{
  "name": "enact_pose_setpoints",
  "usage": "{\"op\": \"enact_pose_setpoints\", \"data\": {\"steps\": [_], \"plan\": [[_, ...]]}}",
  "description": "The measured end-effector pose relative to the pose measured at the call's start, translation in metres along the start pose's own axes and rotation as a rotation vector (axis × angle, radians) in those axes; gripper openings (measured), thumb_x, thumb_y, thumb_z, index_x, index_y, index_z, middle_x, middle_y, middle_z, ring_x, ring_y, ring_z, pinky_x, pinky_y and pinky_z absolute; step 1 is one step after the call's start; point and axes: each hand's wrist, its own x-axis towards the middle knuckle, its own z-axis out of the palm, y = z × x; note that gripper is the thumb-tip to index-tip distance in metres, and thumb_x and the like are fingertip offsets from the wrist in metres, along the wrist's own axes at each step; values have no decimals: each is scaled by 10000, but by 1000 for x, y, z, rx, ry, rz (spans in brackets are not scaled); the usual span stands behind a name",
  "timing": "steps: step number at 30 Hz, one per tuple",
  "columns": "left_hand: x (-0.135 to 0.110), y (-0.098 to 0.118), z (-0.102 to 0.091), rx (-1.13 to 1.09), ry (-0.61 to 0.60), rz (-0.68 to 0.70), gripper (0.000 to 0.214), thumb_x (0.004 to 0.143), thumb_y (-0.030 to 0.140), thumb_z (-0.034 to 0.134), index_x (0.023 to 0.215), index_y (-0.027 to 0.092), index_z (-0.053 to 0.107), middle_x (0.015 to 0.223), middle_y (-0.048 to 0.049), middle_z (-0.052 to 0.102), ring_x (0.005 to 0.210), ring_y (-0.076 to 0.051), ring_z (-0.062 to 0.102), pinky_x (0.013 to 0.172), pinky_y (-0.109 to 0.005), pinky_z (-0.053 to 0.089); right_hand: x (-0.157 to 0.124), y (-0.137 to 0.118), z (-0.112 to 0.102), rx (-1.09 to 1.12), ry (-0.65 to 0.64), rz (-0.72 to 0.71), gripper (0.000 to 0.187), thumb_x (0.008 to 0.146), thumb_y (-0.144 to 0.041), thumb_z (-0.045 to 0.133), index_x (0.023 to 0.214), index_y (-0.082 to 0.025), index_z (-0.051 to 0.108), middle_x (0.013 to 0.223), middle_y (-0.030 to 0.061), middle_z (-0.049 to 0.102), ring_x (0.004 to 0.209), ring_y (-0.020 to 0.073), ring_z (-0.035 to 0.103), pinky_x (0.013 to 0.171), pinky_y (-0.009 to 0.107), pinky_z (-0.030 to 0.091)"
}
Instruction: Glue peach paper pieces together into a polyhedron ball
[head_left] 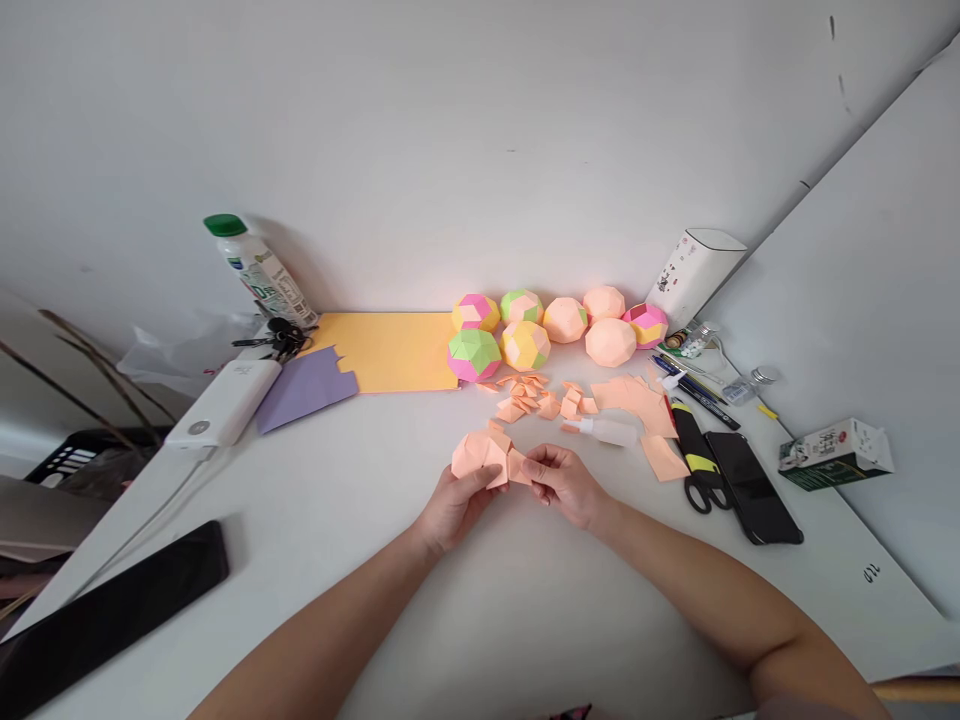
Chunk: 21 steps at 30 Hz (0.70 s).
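Note:
My left hand (454, 508) is wrapped round a partly built peach paper polyhedron (471, 455), its thumb on the front face. At its right side, my right hand (566, 485) pinches a small folded peach paper piece (517, 466), which touches the polyhedron; whether the two are joined I cannot tell. Just beyond the hands lie several loose folded peach paper pieces (517, 400). A small white glue bottle (611, 431) rests on its side to the right of them, close to my right hand.
Finished paper balls (525, 345) line the wall. Orange card (397, 350) and purple card (307, 390) lie left, near a power bank (225, 402) and a bottle (259, 265). On the right are peach scraps (637, 400), scissors (706, 490), a phone (754, 490) and a carton (836, 453).

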Motion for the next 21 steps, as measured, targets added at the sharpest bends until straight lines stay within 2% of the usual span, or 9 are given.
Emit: {"op": "enact_pose_setpoints", "data": {"steps": [17,21], "plan": [[-1,-4,-1,57,12,37,206,735,269,640,912,166,628,872,-64,618,836,-203,544,778,-350,440,-2,0,2,-88,4,-31,270,671,-403,713,655,-173,571,471,-55,506,419,67,406,398,215,299],[-1,-3,-1,55,4,43,195,734,262,639,906,171,629,848,-53,611,786,-180,533,747,-330,446,-3,-1,2,-108,-6,-23,269,679,-404,709,661,-174,572,475,-53,510,413,67,401,401,219,296]]}}
